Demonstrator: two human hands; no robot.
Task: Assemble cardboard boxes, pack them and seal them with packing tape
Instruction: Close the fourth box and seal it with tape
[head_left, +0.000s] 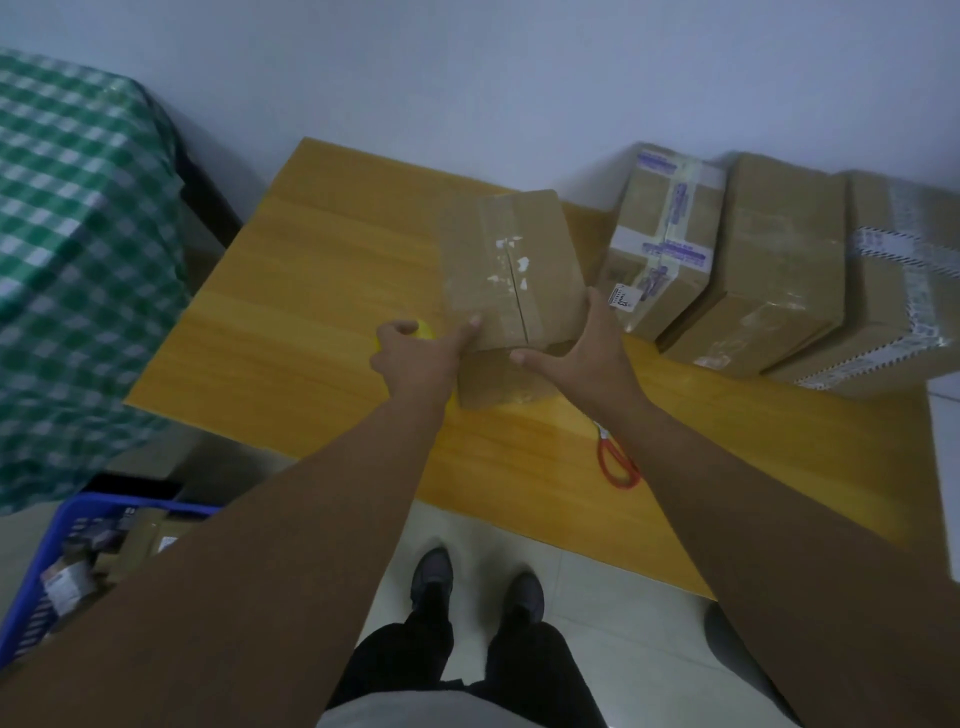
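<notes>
Taped brown cardboard box (509, 260) judged stiff, light; hold its bare sides, where my right hand (587, 358) lies spread flat; my left hand (415, 358) grips a yellow round object (423, 328)

- A brown taped cardboard box (511, 270) sits on the yellow wooden worktop (311, 291).
- The left hand (415, 353) grips a yellow object (425, 328), thumb on the box.
- The right hand (582, 353) lies spread against its right side.
</notes>
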